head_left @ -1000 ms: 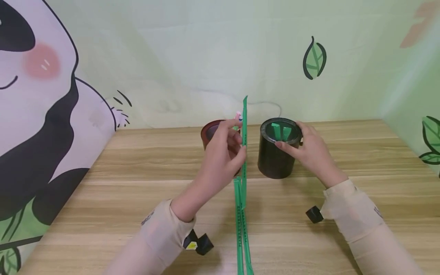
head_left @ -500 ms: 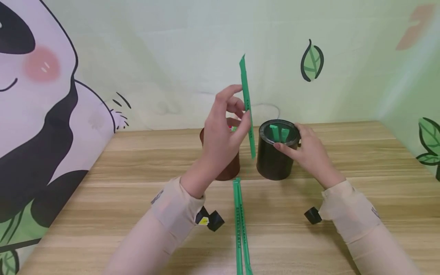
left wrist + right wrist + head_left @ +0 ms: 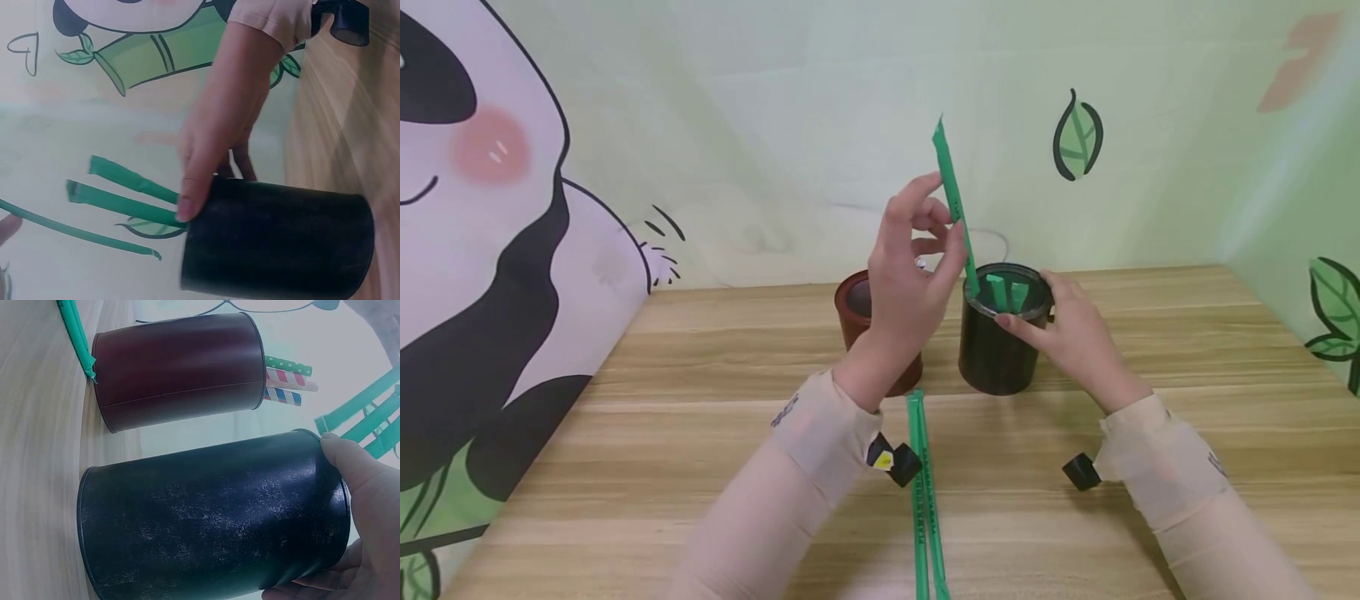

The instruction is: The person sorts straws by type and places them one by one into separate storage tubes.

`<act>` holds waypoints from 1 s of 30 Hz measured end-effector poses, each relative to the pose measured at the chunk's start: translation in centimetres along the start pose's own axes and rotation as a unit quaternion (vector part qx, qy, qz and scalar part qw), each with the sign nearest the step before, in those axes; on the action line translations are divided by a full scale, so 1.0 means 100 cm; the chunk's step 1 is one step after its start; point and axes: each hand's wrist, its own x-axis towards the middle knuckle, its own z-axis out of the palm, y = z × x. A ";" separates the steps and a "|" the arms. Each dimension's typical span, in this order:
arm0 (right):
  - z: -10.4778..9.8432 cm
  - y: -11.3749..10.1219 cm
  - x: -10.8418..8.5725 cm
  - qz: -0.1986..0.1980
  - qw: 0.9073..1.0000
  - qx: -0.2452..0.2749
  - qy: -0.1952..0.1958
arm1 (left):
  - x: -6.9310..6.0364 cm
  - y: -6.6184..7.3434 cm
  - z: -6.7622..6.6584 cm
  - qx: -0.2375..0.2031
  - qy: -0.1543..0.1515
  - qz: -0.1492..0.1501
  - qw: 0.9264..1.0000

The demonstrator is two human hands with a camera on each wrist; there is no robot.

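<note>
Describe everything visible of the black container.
The black container is an upright, open-topped cylinder with a rim and smooth, slightly glossy, pale-flecked side, perhaps leatherette. It stands on the table, right of the reddish-brown container. Two green strips poke above its rim, and the right hand grips its upper edge.

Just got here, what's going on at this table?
A person's left hand pinches a slim green stick, tilted, its lower end just short of the mouth of a black cup. The right hand steadies that cup near its rim. Two green sticks already stand inside; two more lie on the table. A dark red cup beside it holds patterned sticks.
</note>
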 end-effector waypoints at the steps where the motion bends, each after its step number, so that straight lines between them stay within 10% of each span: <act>1: 0.000 0.000 0.000 -0.002 1.000 0.001 0.001 | -0.002 -0.001 0.002 0.000 0.002 0.001 1.000; 21: -0.002 0.001 -0.001 -0.002 1.000 0.002 0.007 | -0.019 -0.010 0.028 0.056 -0.031 0.063 0.996; 30: -0.001 0.002 0.001 -0.011 1.000 0.001 0.011 | -0.033 -0.015 0.034 0.072 -0.068 0.044 0.994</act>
